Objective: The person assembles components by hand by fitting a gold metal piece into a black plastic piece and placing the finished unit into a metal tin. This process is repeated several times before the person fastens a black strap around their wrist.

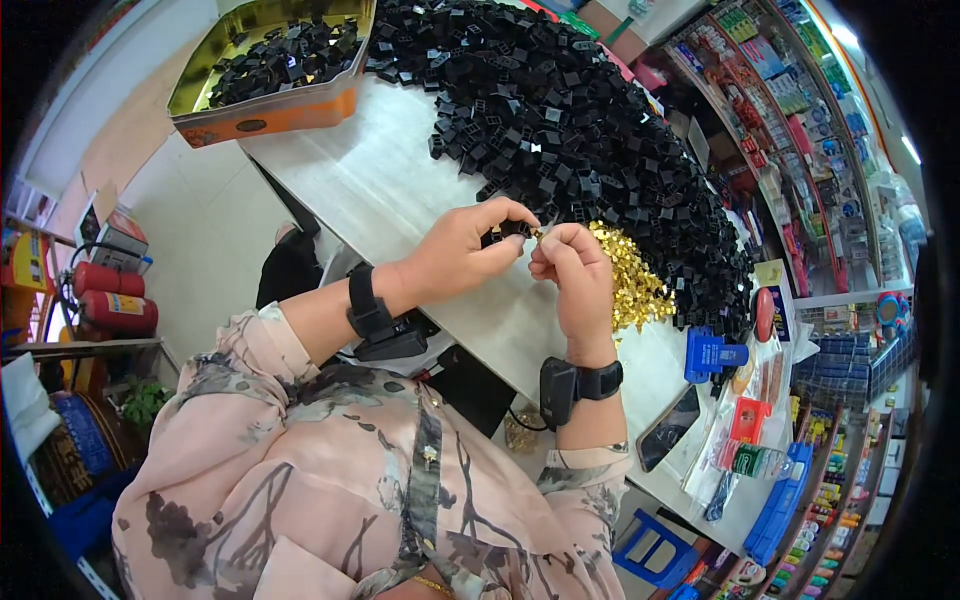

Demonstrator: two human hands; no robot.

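Observation:
My left hand (445, 252) is closed in a pinch around a small black plastic piece (513, 230), partly hidden by the fingers. Touching it from the other side, my right hand (582, 285) pinches a tiny gold metal piece (538, 233) between thumb and forefinger. The two hands meet just above the white table (350, 150). Beyond them spreads a large heap of black plastic pieces (540, 110), small and blocky. A pile of shiny gold metal pieces (632, 280) lies right beside my right hand, against the black heap.
An orange-and-gold tin (290, 118) with more black pieces stands at the table's far left. To the right lie a blue clip-like object (712, 352), a phone (670, 428) and a plastic bottle (757, 460). Stocked shelves (770, 110) rise at right; red fire extinguishers (118, 312) stand left.

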